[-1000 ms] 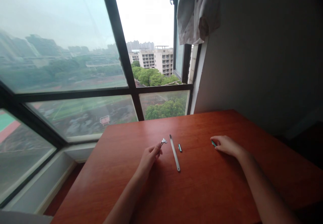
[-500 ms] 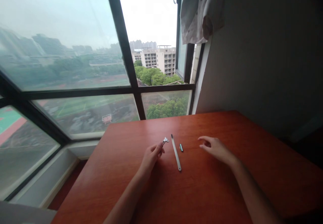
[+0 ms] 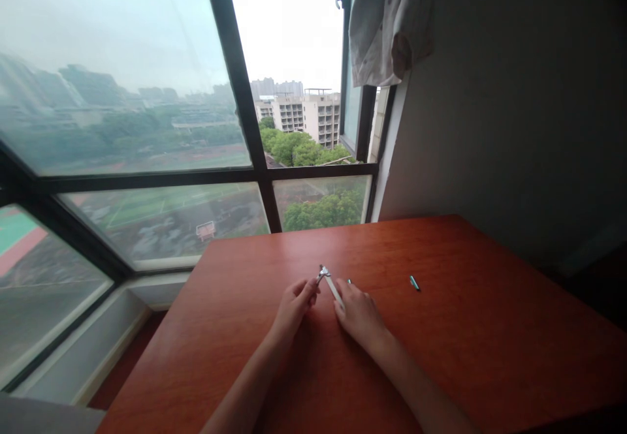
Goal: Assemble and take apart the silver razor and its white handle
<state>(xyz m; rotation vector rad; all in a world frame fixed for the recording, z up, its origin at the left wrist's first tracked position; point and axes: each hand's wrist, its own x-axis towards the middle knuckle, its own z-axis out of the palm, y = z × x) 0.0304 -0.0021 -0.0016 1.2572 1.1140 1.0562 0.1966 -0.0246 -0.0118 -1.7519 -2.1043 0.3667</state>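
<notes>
My left hand [image 3: 298, 300] is closed around the handle of a silver razor [image 3: 321, 273], whose head points up and away from me. My right hand [image 3: 360, 310] grips a white toothbrush [image 3: 335, 292] along its handle. The toothbrush's dark-bristled head end meets the razor's head, overlapping it in view; whether they touch I cannot tell. One small dark-and-green razor cartridge [image 3: 415, 283] lies on the table to the right. Just beyond my right fingers a bit of another cartridge [image 3: 349, 281] shows, the remainder hidden by the hand.
A reddish-brown wooden table [image 3: 274, 251] spreads beneath both hands. Beyond it stands a dark-framed window [image 3: 196, 176] with one sash open. Light cloth [image 3: 377, 29] hangs at its upper right, beside a grey wall [image 3: 490, 114].
My right hand has moved left and taken hold of the toothbrush, bringing its head to the razor. The right-hand cartridge is now uncovered. My left hand has stayed nearly still.
</notes>
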